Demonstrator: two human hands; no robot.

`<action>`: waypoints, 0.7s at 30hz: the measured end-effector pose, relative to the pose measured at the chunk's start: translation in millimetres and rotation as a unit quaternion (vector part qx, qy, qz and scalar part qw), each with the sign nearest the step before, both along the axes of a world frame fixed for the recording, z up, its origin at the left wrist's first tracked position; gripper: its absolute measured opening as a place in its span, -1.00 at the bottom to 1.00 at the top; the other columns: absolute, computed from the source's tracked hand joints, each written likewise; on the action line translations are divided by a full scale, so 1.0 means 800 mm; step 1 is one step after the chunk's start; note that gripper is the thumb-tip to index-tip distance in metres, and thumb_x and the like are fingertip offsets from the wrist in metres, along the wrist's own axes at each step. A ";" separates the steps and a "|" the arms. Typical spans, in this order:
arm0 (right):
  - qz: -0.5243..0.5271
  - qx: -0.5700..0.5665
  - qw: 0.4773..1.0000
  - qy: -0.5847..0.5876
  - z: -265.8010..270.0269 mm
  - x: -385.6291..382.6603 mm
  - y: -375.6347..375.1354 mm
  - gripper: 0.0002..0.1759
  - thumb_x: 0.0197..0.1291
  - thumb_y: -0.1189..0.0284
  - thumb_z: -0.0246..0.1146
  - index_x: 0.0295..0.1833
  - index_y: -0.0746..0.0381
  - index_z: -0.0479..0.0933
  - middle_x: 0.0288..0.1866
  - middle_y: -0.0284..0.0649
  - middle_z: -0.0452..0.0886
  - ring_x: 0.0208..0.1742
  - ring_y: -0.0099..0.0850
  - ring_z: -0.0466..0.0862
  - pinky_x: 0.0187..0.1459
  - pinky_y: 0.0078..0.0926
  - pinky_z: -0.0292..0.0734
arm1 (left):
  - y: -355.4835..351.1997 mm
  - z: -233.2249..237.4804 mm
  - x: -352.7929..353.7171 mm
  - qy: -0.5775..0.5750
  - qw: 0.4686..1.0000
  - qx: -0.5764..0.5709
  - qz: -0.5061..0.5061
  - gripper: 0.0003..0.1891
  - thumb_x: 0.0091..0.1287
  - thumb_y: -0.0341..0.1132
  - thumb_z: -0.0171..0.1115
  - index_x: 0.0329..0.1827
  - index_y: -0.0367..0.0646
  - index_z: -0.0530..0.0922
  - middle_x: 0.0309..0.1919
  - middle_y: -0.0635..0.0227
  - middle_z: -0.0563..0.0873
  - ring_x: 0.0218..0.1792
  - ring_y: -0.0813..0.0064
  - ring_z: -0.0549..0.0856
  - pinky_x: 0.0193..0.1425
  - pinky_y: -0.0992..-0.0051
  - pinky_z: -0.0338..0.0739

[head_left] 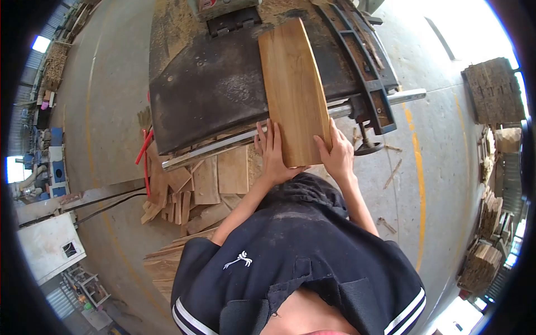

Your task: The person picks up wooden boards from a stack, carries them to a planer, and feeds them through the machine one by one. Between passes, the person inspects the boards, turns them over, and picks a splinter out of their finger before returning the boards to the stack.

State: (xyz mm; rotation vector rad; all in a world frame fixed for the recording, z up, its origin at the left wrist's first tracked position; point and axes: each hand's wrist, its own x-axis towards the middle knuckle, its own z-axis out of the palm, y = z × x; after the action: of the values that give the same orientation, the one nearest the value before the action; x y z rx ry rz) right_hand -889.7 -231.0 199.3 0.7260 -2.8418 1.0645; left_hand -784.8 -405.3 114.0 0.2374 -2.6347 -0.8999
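Observation:
A long wooden board [293, 95] lies over the front of a dark metal machine table [218, 97], its near end sticking out past the table's edge toward my body. My left hand [272, 156] presses against the board's left edge near that end, fingers extended upward along it and thumb at the near end. On the opposite edge, my right hand [338, 155] grips the board, with its thumb on the top face and its fingers along the side. Between them, both hands hold the board.
A black metal fence [365, 72] stands right of the board, above a rail [407, 96] and handwheel [368, 148]. Part of a machine housing [226, 6] sits at the back. Wood offcuts [206, 181] pile below left, near a red pipe [145, 146]. Lumber stacks [494, 92] line the right.

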 end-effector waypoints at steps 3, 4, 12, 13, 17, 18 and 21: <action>0.016 0.018 1.000 0.006 0.052 0.036 -0.044 -0.28 0.38 0.37 0.39 0.56 0.43 0.40 0.16 0.18 0.73 -0.01 0.07 0.82 0.02 -0.09 0.73 | -0.016 0.027 0.019 0.020 1.000 -0.011 -0.006 0.55 0.03 0.59 0.49 0.81 -0.35 -0.10 0.78 -0.26 -0.03 0.79 -0.30 -0.22 0.72 -0.33 -0.27; 0.029 0.015 0.999 0.041 0.061 0.046 -0.058 -0.28 0.33 0.42 0.41 0.55 0.42 0.43 0.20 0.19 0.72 -0.01 0.07 0.82 0.02 -0.11 0.73 | -0.025 0.035 0.024 0.015 1.000 -0.019 -0.014 0.55 0.03 0.59 0.49 0.81 -0.35 -0.10 0.78 -0.26 -0.03 0.79 -0.30 -0.22 0.72 -0.33 -0.27; 0.289 -0.258 0.922 -0.027 0.079 0.080 -0.104 -0.20 0.22 0.55 0.46 0.59 0.33 0.40 0.49 0.12 0.55 0.25 0.00 0.75 0.18 -0.15 0.76 | -0.122 0.104 0.068 0.004 0.724 0.688 0.057 -0.14 0.62 0.33 0.09 0.60 -0.34 0.39 0.41 0.07 0.65 0.40 0.23 0.66 0.56 0.18 0.49; 0.296 -0.255 0.920 -0.026 0.074 0.079 -0.101 -0.20 0.22 0.55 0.46 0.59 0.33 0.40 0.49 0.12 0.55 0.25 0.00 0.75 0.18 -0.15 0.76 | -0.138 0.097 0.074 -0.023 0.713 0.696 0.085 -0.17 0.62 0.28 0.14 0.58 -0.35 0.39 0.37 0.08 0.68 0.35 0.29 0.69 0.51 0.23 0.54; 0.173 -0.358 0.875 -0.275 0.035 0.070 -0.078 0.03 0.22 0.76 0.41 0.77 0.20 0.16 0.47 0.04 0.61 0.13 -0.48 0.71 0.10 -0.52 0.77 | -0.150 0.012 0.110 -0.023 0.743 0.634 0.213 -0.50 0.51 -0.23 0.45 0.35 -0.37 0.56 0.23 0.15 0.76 0.19 0.31 0.78 0.32 0.28 0.69; 0.168 -0.431 0.824 -0.328 0.023 0.065 -0.070 0.06 0.28 0.75 0.38 0.81 0.16 0.03 0.46 0.10 0.61 0.13 -0.49 0.71 0.14 -0.52 0.74 | -0.149 0.013 0.115 -0.028 0.739 0.637 0.219 -0.50 0.51 -0.23 0.45 0.35 -0.37 0.56 0.23 0.15 0.76 0.19 0.31 0.78 0.32 0.28 0.69; 0.149 -0.504 0.764 -0.373 0.009 0.060 -0.043 0.11 0.46 0.73 0.27 0.86 0.09 -0.29 0.50 0.25 0.56 0.16 -0.46 0.74 0.25 -0.49 0.68 | -0.139 0.023 0.115 -0.011 0.716 0.667 0.208 -0.54 0.41 -0.33 0.56 0.25 -0.43 0.64 0.16 0.16 0.79 0.10 0.38 0.79 0.25 0.37 0.67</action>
State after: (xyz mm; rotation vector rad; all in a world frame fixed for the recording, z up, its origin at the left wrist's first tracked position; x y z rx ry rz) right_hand -841.3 -265.6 206.4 0.6917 -1.8832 3.0840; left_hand -693.0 -516.3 132.2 1.0839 -1.2760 -2.3600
